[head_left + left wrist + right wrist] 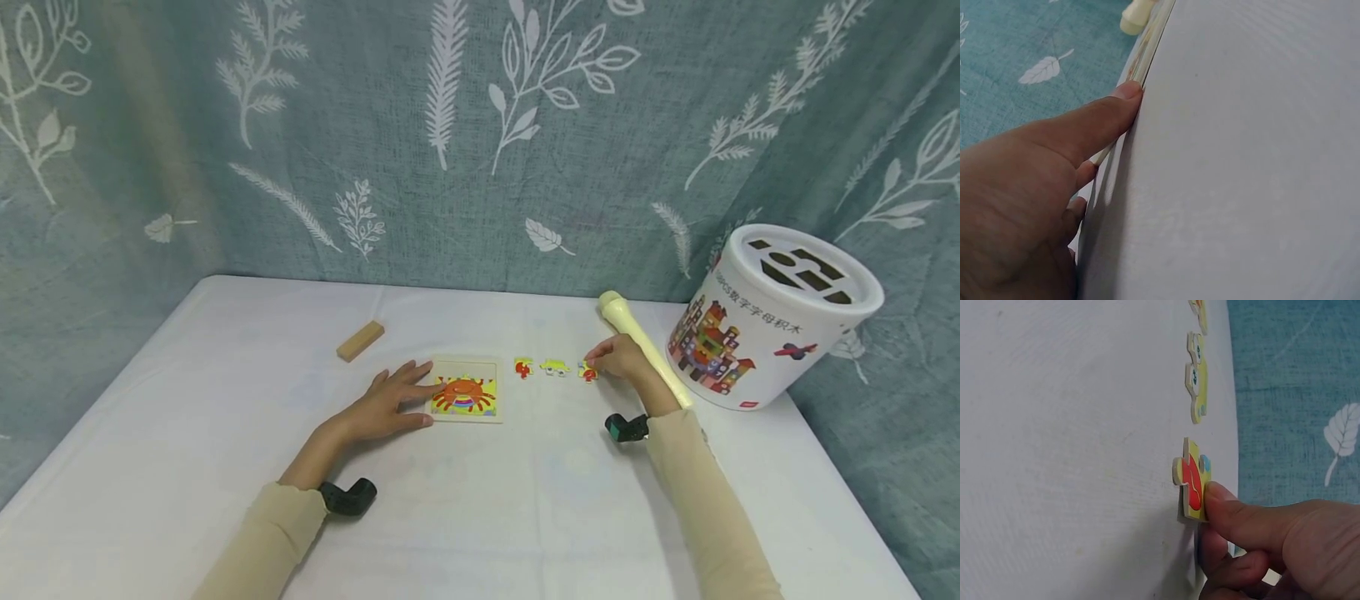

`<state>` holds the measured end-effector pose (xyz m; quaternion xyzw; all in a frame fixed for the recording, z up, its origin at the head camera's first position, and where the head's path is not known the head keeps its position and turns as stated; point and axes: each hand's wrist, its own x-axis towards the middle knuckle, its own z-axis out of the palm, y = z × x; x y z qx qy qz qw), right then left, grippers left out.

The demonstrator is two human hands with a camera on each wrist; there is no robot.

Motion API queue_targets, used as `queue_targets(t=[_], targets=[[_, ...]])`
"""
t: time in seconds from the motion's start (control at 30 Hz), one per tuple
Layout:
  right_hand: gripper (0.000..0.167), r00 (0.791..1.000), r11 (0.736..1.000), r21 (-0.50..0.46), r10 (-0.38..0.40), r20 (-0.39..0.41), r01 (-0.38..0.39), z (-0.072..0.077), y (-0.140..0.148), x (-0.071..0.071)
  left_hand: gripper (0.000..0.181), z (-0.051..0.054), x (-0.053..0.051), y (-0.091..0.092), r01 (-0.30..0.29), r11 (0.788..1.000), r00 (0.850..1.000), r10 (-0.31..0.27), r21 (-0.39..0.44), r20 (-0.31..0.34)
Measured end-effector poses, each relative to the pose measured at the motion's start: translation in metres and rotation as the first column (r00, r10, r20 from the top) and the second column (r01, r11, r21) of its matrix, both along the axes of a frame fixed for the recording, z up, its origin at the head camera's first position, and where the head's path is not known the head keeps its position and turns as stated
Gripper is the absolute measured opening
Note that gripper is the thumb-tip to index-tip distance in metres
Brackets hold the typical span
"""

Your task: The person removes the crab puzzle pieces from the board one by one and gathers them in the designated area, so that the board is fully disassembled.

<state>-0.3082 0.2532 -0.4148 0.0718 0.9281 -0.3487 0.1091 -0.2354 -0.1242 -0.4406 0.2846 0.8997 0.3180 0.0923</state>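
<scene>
A square wooden jigsaw puzzle with a red crab on yellow lies on the white table. My left hand rests at its left side, fingers spread, thumb and fingertips touching the frame's edge. In the left wrist view the thumb lies against the puzzle's thin edge. To the right, my right hand pinches a red and yellow puzzle piece by its edge between thumb and fingers. Left of that piece lie a yellow piece with eyes and another red and yellow piece.
A wooden block lies at the back left of the puzzle. Beyond the right hand, a pale yellow stick with a knobbed end lies slantwise beside a large white tub with a shape-cutout lid. A patterned curtain hangs behind the table.
</scene>
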Motion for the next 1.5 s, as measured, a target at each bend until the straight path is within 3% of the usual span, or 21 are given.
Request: queue_targets(t=[0.27,0.47,0.67,0.9,1.07,1.27,1.5], targets=[[0.018,1.000,1.000,0.000,0.024,-0.020,-0.024,-0.001,-0.004,-0.002,0.050,0.001,-0.001,-0.003,-0.008,1.000,1.000,0.008,0.004,-0.012],[0.022,0.989,0.989,0.007,0.145,-0.038,-0.145,0.006,-0.031,0.003,0.046,0.004,-0.002,-0.003,-0.007,1.000,1.000,0.007,0.012,-0.020],[0.018,0.954,0.953,-0.062,0.295,-0.042,-0.298,0.008,-0.098,0.014,0.036,0.003,-0.003,-0.004,0.016,0.998,0.999,-0.013,0.067,-0.038],[0.018,0.890,0.891,-0.050,0.446,-0.093,-0.451,0.003,-0.157,0.019,0.031,0.001,-0.003,0.000,0.021,0.995,0.999,-0.017,0.094,-0.043],[0.019,0.874,0.872,-0.086,0.471,-0.119,-0.481,-0.003,-0.173,0.023,0.030,-0.002,0.000,0.000,0.013,0.995,1.000,-0.010,0.097,-0.025],[0.017,0.827,0.830,-0.060,0.542,-0.150,-0.555,-0.011,-0.176,0.026,0.030,-0.006,0.003,-0.003,0.018,0.994,0.999,-0.013,0.104,-0.047],[0.020,0.829,0.829,-0.067,0.546,-0.121,-0.555,-0.006,-0.179,0.025,0.030,-0.003,0.004,-0.004,0.026,0.994,0.998,-0.019,0.108,-0.064]])
